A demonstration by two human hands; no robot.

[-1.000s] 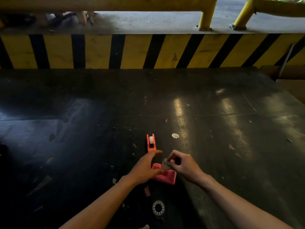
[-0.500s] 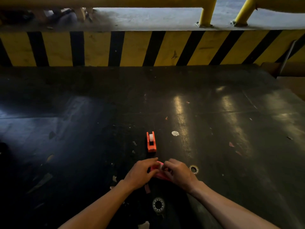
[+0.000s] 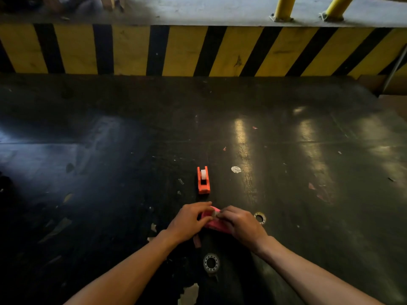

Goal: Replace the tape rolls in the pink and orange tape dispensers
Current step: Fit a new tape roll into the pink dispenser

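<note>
Both hands, left hand [image 3: 189, 221] and right hand [image 3: 241, 225], grip the pink dispenser [image 3: 214, 223].

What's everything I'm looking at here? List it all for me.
Orange tape dispenser: one, orange, white roll inside, standing on the dark floor just beyond the hands.
Pink tape dispenser: one, pink, between both hands, mostly covered.
Tape rolls: two, clear with pale rims, lying flat; one right of the hands, one nearer, between the forearms.
Floor: one, dark, shiny, littered with paper scraps.
Barrier: one, yellow and black stripes, far side.
Posts: two, yellow, above the barrier.
Left hand: grip on the pink dispenser.
Right hand: same dispenser.
</note>
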